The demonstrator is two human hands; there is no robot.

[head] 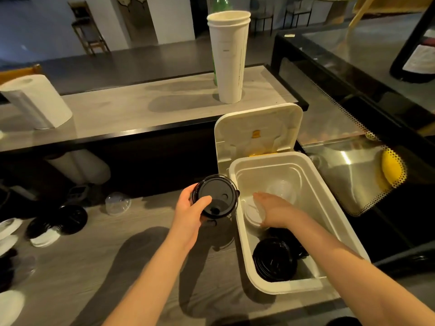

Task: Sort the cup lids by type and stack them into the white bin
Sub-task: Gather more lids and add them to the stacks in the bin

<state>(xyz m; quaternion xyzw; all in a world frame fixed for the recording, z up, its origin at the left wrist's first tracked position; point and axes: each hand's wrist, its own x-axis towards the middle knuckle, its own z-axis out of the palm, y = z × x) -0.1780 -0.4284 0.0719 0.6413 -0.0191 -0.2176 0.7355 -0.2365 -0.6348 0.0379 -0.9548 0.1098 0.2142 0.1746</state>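
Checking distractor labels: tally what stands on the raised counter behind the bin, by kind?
Towel roll: 1
Cup stack: 1
Green bottle: 1
Total: 3

No legible txt, cup print blurred

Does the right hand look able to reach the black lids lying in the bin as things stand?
Likely yes. The right hand is already inside the open white bin, at the white lids; the black lids lie uncovered just beside it.
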